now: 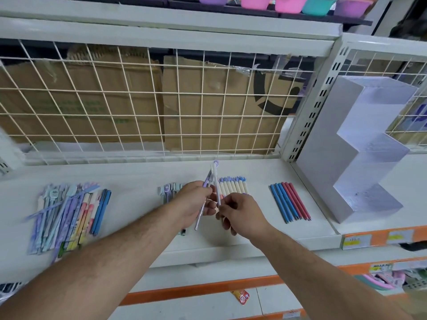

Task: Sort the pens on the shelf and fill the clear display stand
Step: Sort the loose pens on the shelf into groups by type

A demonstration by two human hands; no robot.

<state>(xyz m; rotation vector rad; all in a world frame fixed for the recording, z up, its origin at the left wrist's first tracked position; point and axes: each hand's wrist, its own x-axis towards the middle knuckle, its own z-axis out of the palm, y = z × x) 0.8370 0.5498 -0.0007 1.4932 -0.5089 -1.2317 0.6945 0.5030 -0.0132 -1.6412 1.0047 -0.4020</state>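
Above the middle of the white shelf (143, 181), my left hand (196, 199) grips a purple-topped pen (200, 213) that points up and away. My right hand (240, 211) pinches a white pen (215, 179) right beside it, and the two pens touch near their tops. A mixed heap of pens (67, 213) lies at the left. A small group of pastel pens (169, 190) sits behind my left hand. A row of cream pens (233, 184) lies behind my right hand. Blue and red pens (290, 200) lie in a row further right. The stepped display stand (360, 146) stands at the right.
A white wire grid (147, 105) backs the shelf, with cardboard boxes (97, 100) behind it. A slotted upright post (312, 107) stands left of the display stand. Orange price rails (379, 237) edge the shelves below. Coloured tubs (288, 4) sit on the top shelf.
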